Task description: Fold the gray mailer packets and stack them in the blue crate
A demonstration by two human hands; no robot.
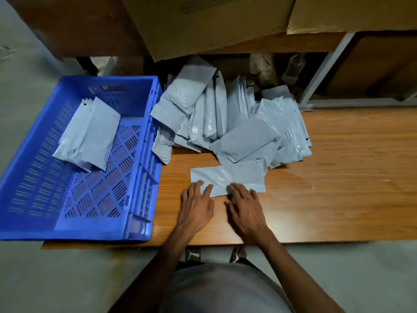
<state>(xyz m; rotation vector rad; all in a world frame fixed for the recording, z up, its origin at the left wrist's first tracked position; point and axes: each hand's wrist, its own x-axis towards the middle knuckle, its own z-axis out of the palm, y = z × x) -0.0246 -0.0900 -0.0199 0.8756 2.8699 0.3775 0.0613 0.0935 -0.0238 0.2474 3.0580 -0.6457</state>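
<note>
Both hands, left hand (197, 205) and right hand (244, 205), press spread fingers flat on a packet (228, 179) on the counter (338, 177), crate (140, 168) at nine o'clock; it looks light, limp and slippery, best pinched at its edges

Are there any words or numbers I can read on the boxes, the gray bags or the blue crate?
No text here can be read.
Big brown cardboard box at the back: faint printed lines near its top, too blurred to read.
Gray plastic mailer packets piled on the wooden table: only small dark marks, no words.
Blue slotted plastic crate: no label shows.
</note>
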